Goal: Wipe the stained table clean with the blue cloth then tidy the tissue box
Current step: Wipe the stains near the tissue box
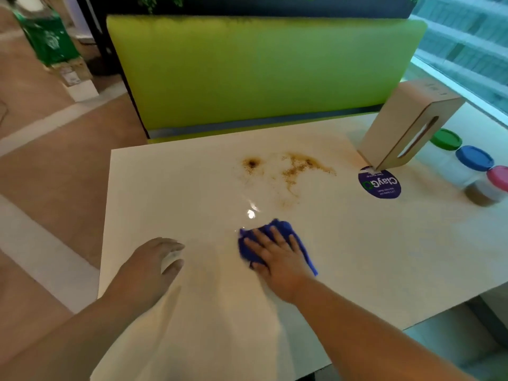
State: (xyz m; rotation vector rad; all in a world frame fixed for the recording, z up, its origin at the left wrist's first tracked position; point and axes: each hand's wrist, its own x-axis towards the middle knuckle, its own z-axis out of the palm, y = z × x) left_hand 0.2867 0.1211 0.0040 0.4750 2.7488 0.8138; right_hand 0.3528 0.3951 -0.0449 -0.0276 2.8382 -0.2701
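Pressing blue cloth (284,229), right fingers (275,237) spread | left fingers (173,245) relaxed, seemingly touching table (384,257)

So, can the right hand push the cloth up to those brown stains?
Probably yes: the right hand lies flat on the blue cloth, and only bare table separates it from the brown stains; the tissue box stands aside.

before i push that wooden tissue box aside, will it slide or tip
Likely to tip if pushed high: the tissue box stands tall on a narrow end. It looks like rigid wood, so probably stiff. A low push should slide it on the glossy table.
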